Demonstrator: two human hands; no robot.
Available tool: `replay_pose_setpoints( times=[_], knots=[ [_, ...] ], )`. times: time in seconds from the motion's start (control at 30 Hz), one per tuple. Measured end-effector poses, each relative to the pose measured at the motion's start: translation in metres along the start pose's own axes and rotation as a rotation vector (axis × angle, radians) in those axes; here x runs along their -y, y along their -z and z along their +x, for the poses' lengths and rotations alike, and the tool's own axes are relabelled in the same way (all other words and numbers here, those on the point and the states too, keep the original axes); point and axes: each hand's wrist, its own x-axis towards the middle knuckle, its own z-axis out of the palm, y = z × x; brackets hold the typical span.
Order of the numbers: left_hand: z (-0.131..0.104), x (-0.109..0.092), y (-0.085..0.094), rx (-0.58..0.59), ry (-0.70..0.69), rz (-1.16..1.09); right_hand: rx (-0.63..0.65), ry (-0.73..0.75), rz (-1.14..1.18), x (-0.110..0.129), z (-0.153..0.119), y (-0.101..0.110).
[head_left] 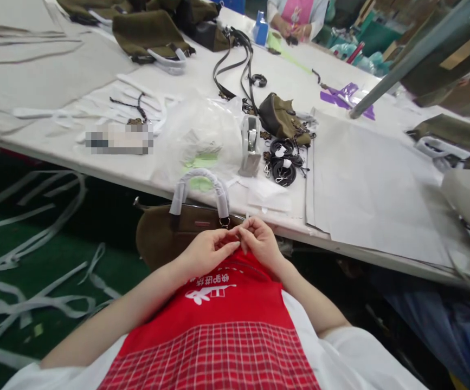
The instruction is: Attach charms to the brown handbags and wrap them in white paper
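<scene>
My left hand (207,250) and my right hand (261,242) meet at the table's front edge, their fingertips pinched together. Whatever is between the fingers is too small to make out. Just beyond them an olive-brown handbag (153,233) rests against the edge of the table, partly hidden by my left hand and forearm. Its handle (200,174) stands up, wrapped in white covering. A zipper runs along the bag's top, close to my fingertips. Behind the bag lies a clear plastic bag (202,130) with pale green pieces in it.
On the white table (218,70) are a tape dispenser (251,143), coiled black straps (284,170), a small olive pouch (279,115) and more olive bags (149,32). A grey pole (401,62) rises at the right. Across the table, a person's hands (294,30) hold something dark.
</scene>
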Motion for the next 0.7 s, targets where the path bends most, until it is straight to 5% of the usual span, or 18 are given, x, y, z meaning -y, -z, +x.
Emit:
replay_pose_setpoints(
  times=[0.07,0.2,0.33,0.47,0.6,0.7],
  knots=[
    [-0.001,0.002,0.004,-0.031,0.016,0.013,0.084,0.024,-0.198,0.004,-0.004,0.004],
    [-0.003,-0.002,0.014,-0.023,0.038,-0.015,0.456,0.121,-0.861,0.022,-0.011,0.018],
    [-0.004,0.000,0.017,0.013,0.112,-0.136,0.537,0.166,-1.289,0.035,-0.015,0.024],
    [-0.008,0.012,0.016,-0.056,0.108,-0.075,0.489,0.144,-1.260,0.032,-0.020,0.026],
    [-0.013,0.016,0.012,-0.046,0.067,0.017,0.312,0.139,-0.961,0.021,-0.021,0.016],
    [-0.014,0.012,0.007,-0.045,0.005,0.064,0.335,0.084,-0.714,0.009,-0.016,0.005]
  ],
)
